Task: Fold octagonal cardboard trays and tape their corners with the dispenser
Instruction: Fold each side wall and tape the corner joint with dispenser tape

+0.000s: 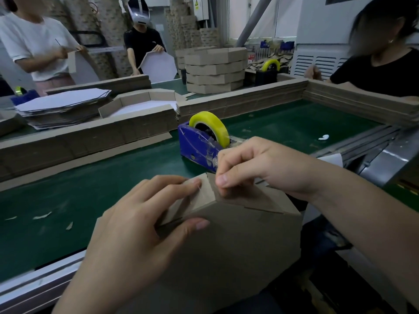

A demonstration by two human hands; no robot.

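**Taping a tray corner at the counter's near edge**

The brown octagonal cardboard tray (pixel 238 241) is held tilted at the near edge of the green counter (pixel 90 177), base towards the person and one folded corner uppermost. Just beyond it stands the blue tape dispenser (pixel 199 141) with its yellow tape roll (pixel 210 123).

The left hand (pixel 140 223) comes in from below. Its fingers (pixel 181 184) lie spread across the left wall of that corner and the thumb presses the fold below, so the two walls meet. The right hand (pixel 260 164) arches over from the right with its wrist raised. Its thumb and forefinger are curled together, pinching the top edge of the corner.

A clear strip probably sits under that pinch, though it is too transparent to make out.

To do this step well, the left hand should keep the seam closed without a gap. The right should lay the strip squarely across both walls, then rub it down from the rim towards the base so that no wrinkle lifts.
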